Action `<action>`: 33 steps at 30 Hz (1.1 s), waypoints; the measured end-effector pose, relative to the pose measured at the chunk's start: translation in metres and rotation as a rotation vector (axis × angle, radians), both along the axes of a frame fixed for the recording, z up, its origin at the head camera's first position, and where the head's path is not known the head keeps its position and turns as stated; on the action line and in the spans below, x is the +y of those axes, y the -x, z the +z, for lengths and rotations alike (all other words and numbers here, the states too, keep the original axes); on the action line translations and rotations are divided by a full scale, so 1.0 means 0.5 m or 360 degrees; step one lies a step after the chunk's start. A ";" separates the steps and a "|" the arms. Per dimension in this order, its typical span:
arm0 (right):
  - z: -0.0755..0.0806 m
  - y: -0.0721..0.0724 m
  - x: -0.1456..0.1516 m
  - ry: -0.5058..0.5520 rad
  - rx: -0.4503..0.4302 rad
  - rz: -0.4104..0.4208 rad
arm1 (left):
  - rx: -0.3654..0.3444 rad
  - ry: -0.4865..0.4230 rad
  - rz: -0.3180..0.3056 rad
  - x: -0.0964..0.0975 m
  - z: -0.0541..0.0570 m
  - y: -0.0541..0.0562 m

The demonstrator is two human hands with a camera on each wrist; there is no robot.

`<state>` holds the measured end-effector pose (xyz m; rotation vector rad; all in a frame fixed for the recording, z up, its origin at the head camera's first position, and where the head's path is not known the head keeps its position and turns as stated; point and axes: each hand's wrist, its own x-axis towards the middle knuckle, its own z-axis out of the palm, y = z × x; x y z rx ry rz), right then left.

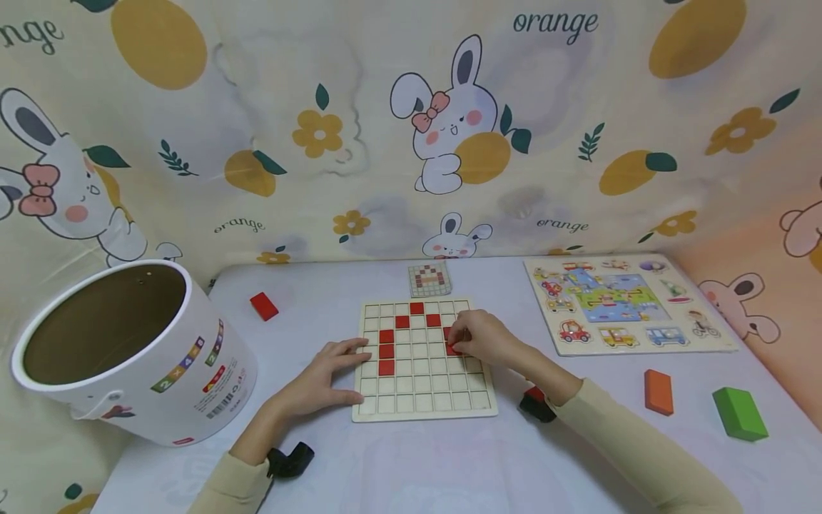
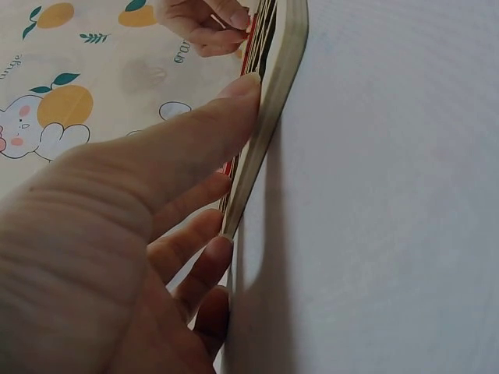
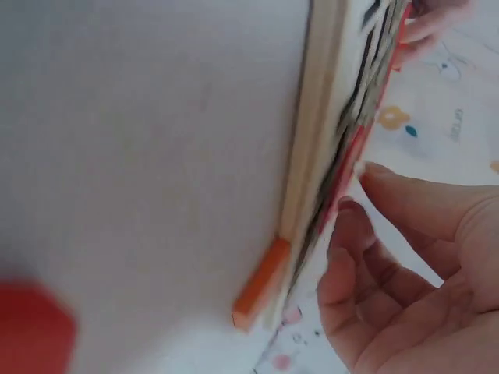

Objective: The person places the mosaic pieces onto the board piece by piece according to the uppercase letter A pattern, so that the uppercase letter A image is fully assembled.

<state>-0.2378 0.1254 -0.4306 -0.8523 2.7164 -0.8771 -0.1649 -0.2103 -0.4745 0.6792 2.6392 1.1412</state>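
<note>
A wooden grid board (image 1: 424, 403) lies on the table with several red square tiles (image 1: 386, 351) set in its cells. My left hand (image 1: 321, 375) rests at the board's left edge, fingers spread and thumb near the lower corner. In the left wrist view, that thumb (image 2: 187, 136) lies against the rim. At the right side of the grid, my right hand (image 1: 481, 335) pinches a red tile (image 1: 452, 349) with thumb and fingertips. The right wrist view shows the thumb and forefinger (image 3: 355, 222) right at the red piece. A small pattern card (image 1: 429, 280) lies behind the board.
A white bucket (image 1: 227, 378) stands at left, with a red block (image 1: 264, 306) behind it. To the right are a vehicle picture puzzle (image 1: 559, 344), an orange block (image 1: 658, 392) and a green block (image 1: 740, 413). Another red block (image 1: 535, 392) shows partly beneath my right wrist.
</note>
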 end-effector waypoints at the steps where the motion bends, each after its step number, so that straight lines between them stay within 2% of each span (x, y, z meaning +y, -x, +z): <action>1: 0.003 -0.002 0.006 0.0028 -0.0001 -0.0005 | 0.0003 0.0003 0.0000 0.000 0.000 0.000; 5: 0.027 -0.016 0.056 0.0131 -0.0079 0.0002 | 0.0013 0.0011 -0.0009 0.001 -0.001 0.000; 8: 0.039 -0.039 0.115 0.0068 -0.0229 0.0077 | 0.0003 0.0011 -0.0014 0.003 0.001 0.001; 12: 0.031 -0.078 0.187 -0.0055 -0.0407 0.0198 | -0.0019 0.0017 -0.0003 0.004 0.003 0.001; 16: 0.015 -0.104 0.226 -0.0028 -0.0428 0.0219 | -0.0025 0.0020 0.0010 0.003 0.002 0.002; 23: 0.009 -0.112 0.229 -0.0020 -0.0318 0.0150 | -0.0003 0.0014 0.0003 -0.001 -0.002 0.003; 28: 0.010 -0.106 0.217 0.0035 -0.0374 0.0196 | -0.0003 0.0012 0.0000 -0.002 -0.001 0.003; 33: -0.001 -0.090 0.182 0.0199 -0.0381 0.0239 | -0.0008 0.0020 0.0000 -0.002 -0.001 0.003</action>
